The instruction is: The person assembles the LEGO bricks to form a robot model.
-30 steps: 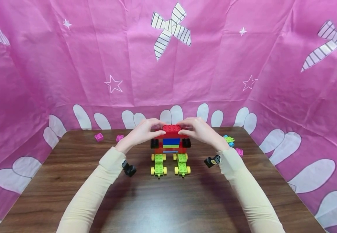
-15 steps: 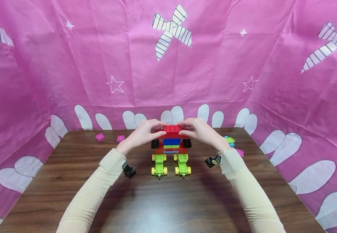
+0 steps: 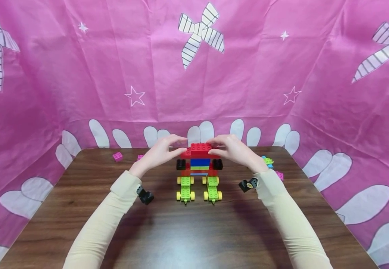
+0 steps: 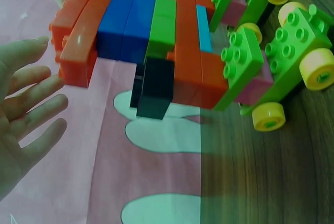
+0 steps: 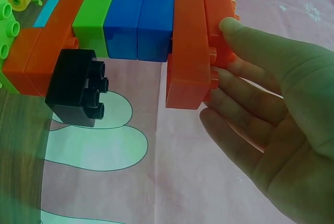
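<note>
A toy-brick figure [image 3: 200, 163] stands upright on two lime-green wheeled bases [image 3: 185, 188] with yellow wheels. Its body stacks red, green and blue bricks [image 5: 141, 15], with a black brick [image 4: 156, 87] jutting out at each side. A narrower red brick [image 3: 200, 149] tops a long red one [image 4: 91, 25]. My right hand [image 3: 233, 149] pinches the right end of that top brick, thumb in front, fingers behind. At the left end, my left hand [image 3: 162, 153] is just apart from the bricks, its fingers spread in the left wrist view.
Pink bricks [image 3: 117, 156] lie at the table's back left. At the back right are a green-and-blue wheeled piece [image 3: 268, 161] and another pink brick [image 3: 280, 175]. A pink patterned cloth [image 3: 167, 93] encloses the wooden table [image 3: 194, 231] behind and at the sides.
My left hand has let go of the top red brick and drawn a little to the left. The right hand keeps its place on the brick. The head view has shifted slightly.
</note>
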The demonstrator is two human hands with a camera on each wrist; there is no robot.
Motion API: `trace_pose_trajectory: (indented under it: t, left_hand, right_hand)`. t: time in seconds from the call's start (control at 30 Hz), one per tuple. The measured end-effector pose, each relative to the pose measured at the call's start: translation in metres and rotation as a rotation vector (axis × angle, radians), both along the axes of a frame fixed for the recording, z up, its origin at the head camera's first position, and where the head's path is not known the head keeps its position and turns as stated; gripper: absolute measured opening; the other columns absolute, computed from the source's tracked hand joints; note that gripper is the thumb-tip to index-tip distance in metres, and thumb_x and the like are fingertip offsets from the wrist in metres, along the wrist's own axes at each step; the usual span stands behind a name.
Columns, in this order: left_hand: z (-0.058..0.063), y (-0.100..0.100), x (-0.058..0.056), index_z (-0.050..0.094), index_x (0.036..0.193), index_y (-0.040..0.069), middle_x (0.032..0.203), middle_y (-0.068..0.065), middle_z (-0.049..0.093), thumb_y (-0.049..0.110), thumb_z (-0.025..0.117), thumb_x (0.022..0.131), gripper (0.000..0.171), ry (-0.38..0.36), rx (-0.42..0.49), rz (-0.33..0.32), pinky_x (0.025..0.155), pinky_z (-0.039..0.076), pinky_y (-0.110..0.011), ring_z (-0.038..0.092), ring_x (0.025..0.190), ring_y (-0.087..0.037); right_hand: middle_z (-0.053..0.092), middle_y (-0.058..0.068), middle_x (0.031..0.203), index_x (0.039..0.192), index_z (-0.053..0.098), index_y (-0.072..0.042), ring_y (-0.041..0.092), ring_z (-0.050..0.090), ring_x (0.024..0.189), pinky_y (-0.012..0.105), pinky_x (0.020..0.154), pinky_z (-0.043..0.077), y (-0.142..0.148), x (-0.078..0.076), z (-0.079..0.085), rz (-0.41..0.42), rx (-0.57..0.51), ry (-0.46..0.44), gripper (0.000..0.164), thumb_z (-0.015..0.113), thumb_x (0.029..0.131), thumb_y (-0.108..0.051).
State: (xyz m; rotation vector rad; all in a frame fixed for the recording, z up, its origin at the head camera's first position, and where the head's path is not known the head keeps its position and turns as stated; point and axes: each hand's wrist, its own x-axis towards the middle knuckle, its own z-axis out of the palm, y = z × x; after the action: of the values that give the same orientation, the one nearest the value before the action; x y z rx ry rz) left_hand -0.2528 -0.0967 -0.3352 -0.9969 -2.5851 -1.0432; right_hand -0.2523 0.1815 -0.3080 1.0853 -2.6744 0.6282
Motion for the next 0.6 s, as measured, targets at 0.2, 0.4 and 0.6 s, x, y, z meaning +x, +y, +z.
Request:
trace_pose_trajectory:
  t: [0.2,0.4,0.6]
  left_hand:
    - [-0.004,-0.018,-0.005,0.06,0.124,0.017,0.121,-0.001,0.063,0.034,0.062,0.089,0.038,0.008,0.007,0.045,0.097,0.049,-0.041,0.057,0.114,-0.022]
    - [-0.014,-0.044,-0.012,0.062,0.122,0.014,0.12,-0.006,0.064,0.032,0.062,0.09,0.036,0.025,0.013,0.111,0.094,0.05,-0.042,0.06,0.11,-0.024]
    - [-0.027,-0.07,-0.019,0.06,0.123,0.009,0.122,-0.011,0.063,0.03,0.064,0.089,0.04,0.018,-0.009,0.185,0.092,0.05,-0.045,0.059,0.108,-0.027]
  right_hand:
    - [0.071,0.002,0.108,0.115,0.066,-0.013,0.015,0.067,0.099,0.034,0.087,0.055,0.002,0.0,0.0,0.003,-0.007,0.004,0.035,0.068,0.085,-0.031]
    - [0.07,0.001,0.108,0.116,0.066,-0.014,0.014,0.067,0.1,0.034,0.088,0.054,0.002,0.0,-0.001,0.004,-0.009,-0.004,0.035,0.067,0.085,-0.032]
    - [0.071,0.001,0.108,0.116,0.066,-0.014,0.014,0.067,0.099,0.034,0.088,0.054,0.002,0.0,-0.002,0.016,-0.015,0.001,0.035,0.067,0.085,-0.031]
